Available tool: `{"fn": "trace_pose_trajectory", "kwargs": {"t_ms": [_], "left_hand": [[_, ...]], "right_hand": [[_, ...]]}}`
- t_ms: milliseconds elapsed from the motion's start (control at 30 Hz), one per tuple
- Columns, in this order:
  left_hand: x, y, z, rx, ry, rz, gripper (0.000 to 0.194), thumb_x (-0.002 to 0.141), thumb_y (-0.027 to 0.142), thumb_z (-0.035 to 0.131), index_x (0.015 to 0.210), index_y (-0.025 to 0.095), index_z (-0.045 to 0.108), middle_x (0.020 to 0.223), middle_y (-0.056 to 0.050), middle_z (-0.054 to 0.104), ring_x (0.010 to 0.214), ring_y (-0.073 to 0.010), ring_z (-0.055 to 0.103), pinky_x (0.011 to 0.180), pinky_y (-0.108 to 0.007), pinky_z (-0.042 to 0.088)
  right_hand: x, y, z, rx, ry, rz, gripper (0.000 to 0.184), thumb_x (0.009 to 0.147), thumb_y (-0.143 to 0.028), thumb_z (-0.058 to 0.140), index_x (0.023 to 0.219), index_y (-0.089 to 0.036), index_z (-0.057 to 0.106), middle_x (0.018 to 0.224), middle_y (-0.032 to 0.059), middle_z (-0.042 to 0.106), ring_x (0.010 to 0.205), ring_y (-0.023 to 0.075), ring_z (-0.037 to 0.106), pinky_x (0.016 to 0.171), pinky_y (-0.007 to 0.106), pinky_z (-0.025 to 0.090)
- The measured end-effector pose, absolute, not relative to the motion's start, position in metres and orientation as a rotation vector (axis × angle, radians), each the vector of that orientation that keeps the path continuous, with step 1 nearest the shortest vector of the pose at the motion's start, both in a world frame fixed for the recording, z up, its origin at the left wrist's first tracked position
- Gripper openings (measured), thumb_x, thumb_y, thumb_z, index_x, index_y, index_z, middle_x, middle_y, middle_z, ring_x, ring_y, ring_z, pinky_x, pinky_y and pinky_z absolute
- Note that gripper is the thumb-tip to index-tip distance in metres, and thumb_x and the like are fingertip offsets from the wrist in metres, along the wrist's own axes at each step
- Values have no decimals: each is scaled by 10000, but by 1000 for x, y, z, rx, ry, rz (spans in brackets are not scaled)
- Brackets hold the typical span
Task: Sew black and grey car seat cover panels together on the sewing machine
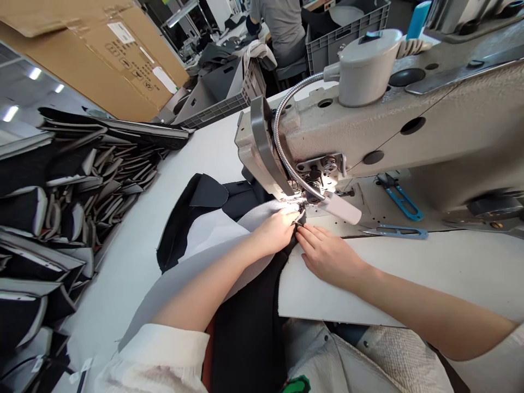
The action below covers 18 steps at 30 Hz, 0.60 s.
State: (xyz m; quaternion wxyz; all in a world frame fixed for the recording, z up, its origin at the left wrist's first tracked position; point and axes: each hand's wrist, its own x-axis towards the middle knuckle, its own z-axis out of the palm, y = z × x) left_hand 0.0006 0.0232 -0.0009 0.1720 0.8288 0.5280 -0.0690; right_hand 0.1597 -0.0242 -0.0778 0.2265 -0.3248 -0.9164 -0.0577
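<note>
A sewing machine (368, 136) stands over the white table, its small lamp lighting the needle area. Under the presser foot lies a sewn piece of black fabric (254, 327) with a grey and white lining (213, 234), spread left and hanging over the table's front edge. My left hand (278, 232) is closed on the fabric close beside the needle, fingertips bunched at the lit spot. My right hand (327, 254) holds the fabric's edge just in front of the foot, fingers close together; its thumb is mostly hidden. The exact seam under the foot is too small to make out.
Blue-handled scissors (403, 202) and blue thread snips (399, 232) lie on the machine bed to the right. Stacked black-and-grey fabric pieces (82, 185) line the left side. Behind are a cardboard box (98, 60), grey crates (229, 101) and a seated person (282, 33).
</note>
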Motion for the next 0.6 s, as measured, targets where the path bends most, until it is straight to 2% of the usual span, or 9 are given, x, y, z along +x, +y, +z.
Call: {"fn": "trace_pose_trajectory", "kwargs": {"t_ms": [133, 367, 500, 600], "left_hand": [[2, 23, -4, 2353, 1485, -163, 326, 877, 158, 381, 1147, 156, 564, 1236, -86, 547, 1168, -196, 499, 1032, -330, 389], [16, 20, 0, 2382, 1614, -309, 300, 845, 99, 365, 1065, 137, 565, 1180, -114, 537, 1035, -211, 569, 909, -318, 471], [15, 22, -10, 2510, 1575, -153, 226, 837, 93, 384, 901, 143, 595, 1046, -98, 588, 942, -197, 589, 859, -294, 488], [12, 24, -19, 2551, 1555, 16, 200, 838, 111, 422, 882, 141, 614, 1000, -94, 616, 945, -203, 587, 867, -302, 483]], "right_hand": [[158, -24, -80, -898, -2530, -159, 395, 873, -193, 462, 1196, 10, 562, 1251, 196, 544, 1145, 295, 517, 977, 407, 427], [159, -23, -76, -944, -2519, -77, 427, 862, -204, 471, 1219, 22, 535, 1257, 203, 537, 1156, 301, 503, 986, 421, 404], [158, -20, -77, -986, -2517, 10, 484, 866, -260, 467, 1241, 43, 505, 1290, 222, 500, 1188, 316, 468, 1009, 440, 374], [161, -14, -77, -974, -2536, 46, 494, 881, -267, 443, 1253, 54, 488, 1301, 230, 485, 1201, 324, 451, 1022, 445, 358]]}}
